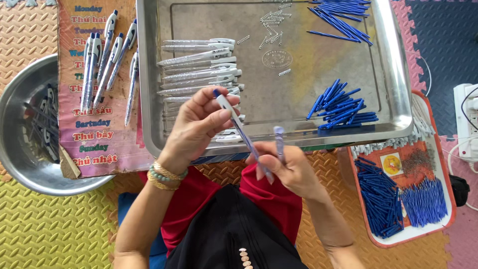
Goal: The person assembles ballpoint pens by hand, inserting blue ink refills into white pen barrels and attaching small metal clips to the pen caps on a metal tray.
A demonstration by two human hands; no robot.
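Clear plastic made up the pen barrel [239, 124], pinched at its upper end in the left hand [199, 124] and steadied lower down by the right hand [289, 169], which also gripped a tip piece [279, 142], over the steel tray [393, 74]. Light, stiff and likely slippery, it seemed best held mid-shaft.

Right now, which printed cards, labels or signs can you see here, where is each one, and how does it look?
Printed card: under the finished pens, left of the steel tray; tall pink rectangle, multicoloured lettering, worn corner.
Round embossed stamp: middle of the steel tray floor; oval, bare metal.
Small sticker: in the red-rimmed tray at right; pale square with an orange and yellow picture.
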